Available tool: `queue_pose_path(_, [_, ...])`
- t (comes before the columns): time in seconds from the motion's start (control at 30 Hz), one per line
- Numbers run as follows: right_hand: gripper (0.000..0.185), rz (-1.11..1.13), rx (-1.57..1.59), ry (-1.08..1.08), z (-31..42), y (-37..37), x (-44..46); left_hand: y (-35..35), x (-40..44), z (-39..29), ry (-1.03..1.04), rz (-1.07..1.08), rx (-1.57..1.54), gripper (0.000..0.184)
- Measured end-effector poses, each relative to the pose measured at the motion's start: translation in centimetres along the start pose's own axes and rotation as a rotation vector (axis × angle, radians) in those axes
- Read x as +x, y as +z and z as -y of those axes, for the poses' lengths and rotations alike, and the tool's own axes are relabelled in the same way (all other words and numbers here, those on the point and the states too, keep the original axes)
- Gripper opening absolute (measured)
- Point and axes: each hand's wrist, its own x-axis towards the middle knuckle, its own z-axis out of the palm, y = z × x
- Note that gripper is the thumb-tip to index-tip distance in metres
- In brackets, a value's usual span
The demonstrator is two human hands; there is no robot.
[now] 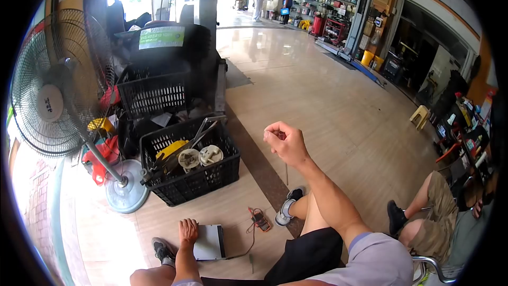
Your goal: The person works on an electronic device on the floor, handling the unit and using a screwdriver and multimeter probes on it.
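My left hand [188,231] is on the left edge of a flat silver metal box [210,242], its fingers curled at the side. The box lies on the floor between my feet. My right hand [286,142] is raised in front of me, away from the box, with fingers curled into a pinch. Whatever it holds, if anything, is hidden. A thin dark line shows below that hand; I cannot tell whether it belongs to something held. Right of the box lies a red-and-black multimeter [260,220] with its leads, and a cable runs from it toward the box.
A black plastic crate [190,186] holds tools and two round pale parts. Behind it stand another crate [153,94] and, at left, a pedestal fan [125,193]. A seated person [438,214] is close at right. A small stool [420,116] stands further off.
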Motion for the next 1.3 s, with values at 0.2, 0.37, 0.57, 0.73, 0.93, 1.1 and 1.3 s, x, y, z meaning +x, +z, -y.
queue_pose_path(0.2, [0.017,0.003,-0.002,-0.024,-0.3,0.4,0.3,-0.1,0.1,-0.4,-0.003,0.01,0.052,0.025])
queue_pose_path(0.37, [0.014,0.01,-0.005,-0.02,-0.2,0.2,0.2,0.5,-0.1,-0.9,-0.099,0.096,-0.031,0.021])
queue_pose_path(0.57, [0.014,0.009,0.007,-0.032,0.1,-0.2,0.1,-1.2,-1.1,-4.1,-0.455,0.047,-0.228,0.014])
queue_pose_path(0.73, [0.019,-0.009,0.021,-0.061,0.2,-0.1,-0.1,-2.1,-1.0,-4.9,-0.583,0.053,-0.294,0.017])
queue_pose_path(0.93, [0.018,-0.012,0.004,-0.084,-0.1,-0.7,-0.4,-2.7,-0.6,-4.5,-0.534,0.135,-0.266,0.015])
queue_pose_path(1.1, [0.017,-0.026,-0.009,-0.068,0.1,-1.0,-0.5,-2.3,0.1,-3.9,-0.454,0.209,-0.225,0.016])
queue_pose_path(1.3, [0.017,0.005,-0.007,-0.047,0.4,-0.6,-0.7,-2.1,0.6,-3.1,-0.336,0.274,-0.134,0.017])
